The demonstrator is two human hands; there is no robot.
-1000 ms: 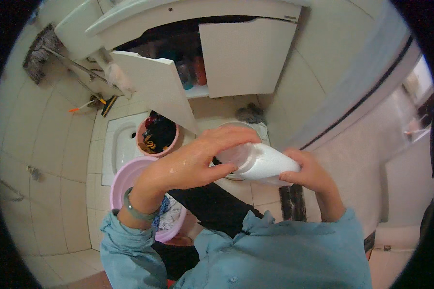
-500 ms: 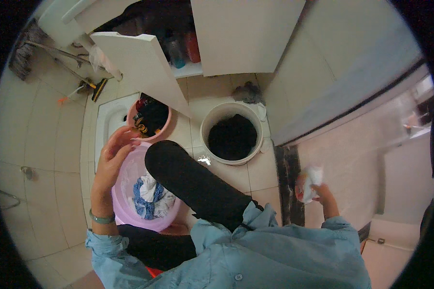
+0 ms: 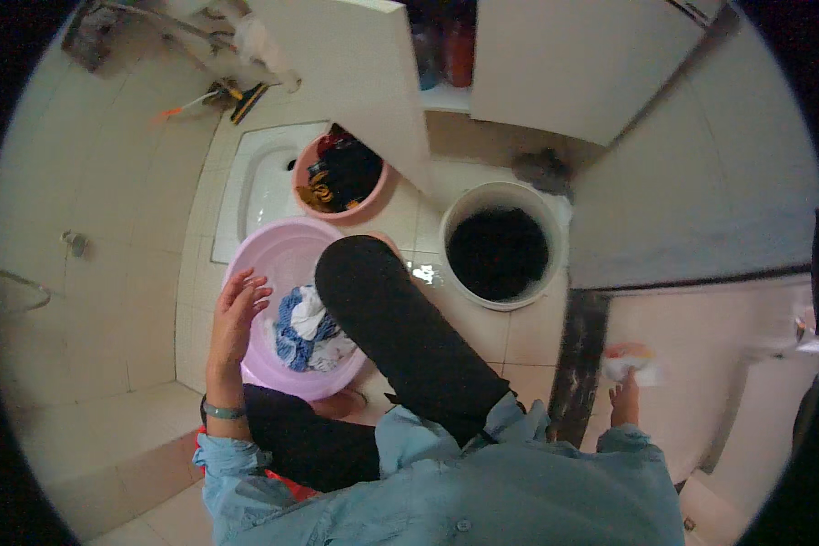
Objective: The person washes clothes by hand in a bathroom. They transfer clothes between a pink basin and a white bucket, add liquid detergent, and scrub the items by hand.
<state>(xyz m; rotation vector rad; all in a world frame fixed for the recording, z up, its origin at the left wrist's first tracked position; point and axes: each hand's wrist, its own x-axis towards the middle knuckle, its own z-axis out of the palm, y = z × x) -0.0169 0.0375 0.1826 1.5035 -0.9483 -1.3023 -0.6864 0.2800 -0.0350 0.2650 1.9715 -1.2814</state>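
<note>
Blurred white-and-red container [image 3: 631,360] seen at lower right, directly above right hand [image 3: 624,400] in frame, grip impossible to tell, left hand [image 3: 237,317] held loosely open at left.

There are two tubs [image 3: 287,241], one bucket [image 3: 499,196], apparently two bottles [image 3: 460,56].

Head camera: mounted left on your head, looked steeply down | your shirt [image 3: 455,496] nearest, at 6 o'clock | floor tiles [image 3: 482,337] farther below | cabinet [image 3: 564,64] at 1 o'clock | fisheye bent edges
</note>
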